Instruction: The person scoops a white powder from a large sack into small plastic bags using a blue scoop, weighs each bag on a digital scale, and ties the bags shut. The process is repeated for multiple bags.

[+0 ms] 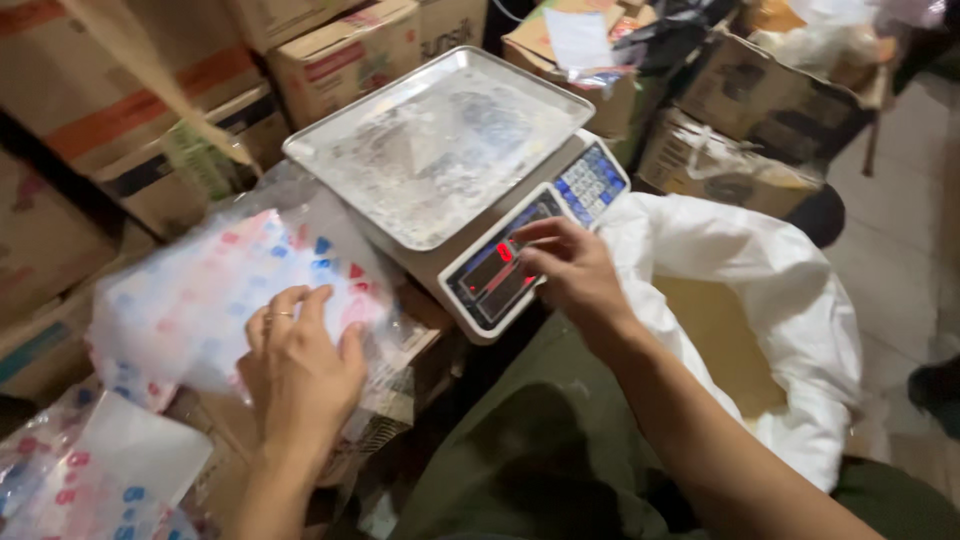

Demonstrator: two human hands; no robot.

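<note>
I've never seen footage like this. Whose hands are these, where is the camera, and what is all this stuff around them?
This is one picture from a camera worn on a person's head, looking down at their own bare hands. The right hand touches the front panel of an electronic weighing scale with a metal tray on top, bare apart from a clear plastic sheet. The left hand rests on a stack of clear printed plastic bags. An open white sack stands at the right, with cardboard boxes behind.

Dim, warm light (bags motion-blurred).
</note>
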